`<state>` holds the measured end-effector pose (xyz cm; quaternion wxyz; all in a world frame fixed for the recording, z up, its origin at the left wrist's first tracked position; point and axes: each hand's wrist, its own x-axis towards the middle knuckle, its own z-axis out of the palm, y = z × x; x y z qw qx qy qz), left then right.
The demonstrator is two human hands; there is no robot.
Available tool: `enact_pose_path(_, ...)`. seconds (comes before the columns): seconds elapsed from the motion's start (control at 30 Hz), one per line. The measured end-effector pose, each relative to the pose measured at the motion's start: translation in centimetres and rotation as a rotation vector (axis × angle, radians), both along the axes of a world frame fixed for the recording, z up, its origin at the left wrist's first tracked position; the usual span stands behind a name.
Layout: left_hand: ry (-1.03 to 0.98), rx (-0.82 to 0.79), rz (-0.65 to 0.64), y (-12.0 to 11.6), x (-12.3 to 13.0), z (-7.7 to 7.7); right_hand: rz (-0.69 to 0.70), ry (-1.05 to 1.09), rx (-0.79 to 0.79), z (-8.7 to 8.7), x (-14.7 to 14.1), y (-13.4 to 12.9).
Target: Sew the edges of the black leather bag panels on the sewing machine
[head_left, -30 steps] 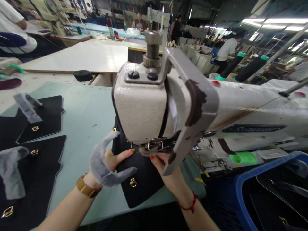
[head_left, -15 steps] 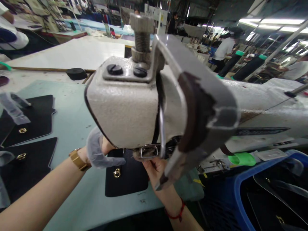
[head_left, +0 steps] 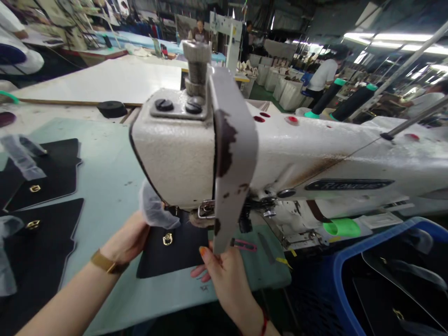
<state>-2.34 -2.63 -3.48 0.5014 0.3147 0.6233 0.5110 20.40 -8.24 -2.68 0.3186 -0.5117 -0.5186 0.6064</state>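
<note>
A black panel (head_left: 175, 256) with a gold clasp (head_left: 167, 239) and a translucent wrapped strap (head_left: 154, 207) lies under the head of a white sewing machine (head_left: 175, 158). My left hand (head_left: 135, 235) is at the panel's left edge, fingers closed around that edge and partly hidden by the panel and strap. Beside the lower right edge, my right hand (head_left: 226, 273) has its thumb and fingers apart with nothing between them. The machine's grey lever (head_left: 233, 154) hides part of this hand.
More black panels (head_left: 38, 247) with clasps and wrapped straps lie at left. At right, a blue basket (head_left: 341, 284) holds similar pieces. Pink-handled snips (head_left: 245, 245) lie right of my right hand. Thread cones (head_left: 353, 102) stand behind the machine; people work farther back.
The grey lever now appears farther left. The panel has shifted left and slightly up, my left hand has come down along its edge, and my right hand has moved off the panel and opened.
</note>
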Motion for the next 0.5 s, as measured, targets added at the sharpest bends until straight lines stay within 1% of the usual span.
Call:
enact_pose_path(0.07,-0.135,-0.113,0.071,-3.8,0.8,-0.8,0.008,0.077,-0.051,-0.2,0.0,-0.8)
enact_pose_path(0.1,-0.251,-0.153,0.150,-5.7,1.4,-1.1,0.010,0.120,-0.079,-0.3,0.0,-1.0)
enact_pose_path(0.13,-0.374,-0.151,0.218,-7.4,2.2,-1.3,0.011,0.165,-0.104,-0.3,0.0,-1.2)
enact_pose_path(0.17,-0.471,-0.101,0.240,-8.8,3.2,-1.4,0.009,0.208,-0.126,-0.3,-0.1,-1.3)
enact_pose_path(0.23,-0.594,0.040,0.102,-10.6,5.6,-1.5,0.006,0.270,-0.153,-0.3,-0.1,-1.2)
enact_pose_path(0.27,-0.616,0.063,0.035,-10.9,6.8,-1.4,0.009,0.285,-0.159,-0.3,-0.1,-1.2)
enact_pose_path(0.3,-0.626,0.043,-0.013,-10.8,7.9,-1.3,0.012,0.294,-0.159,-0.2,0.0,-1.1)
enact_pose_path(0.33,-0.623,-0.015,-0.022,-10.4,8.8,-1.1,0.013,0.298,-0.156,-0.2,0.0,-1.0)
enact_pose_path(0.4,-0.589,-0.162,0.023,-9.4,9.8,-0.9,0.018,0.285,-0.138,0.2,0.2,-1.0)
enact_pose_path(0.5,-0.463,-0.288,0.083,-8.4,9.8,-0.9,0.037,0.224,-0.102,1.0,0.7,-1.2)
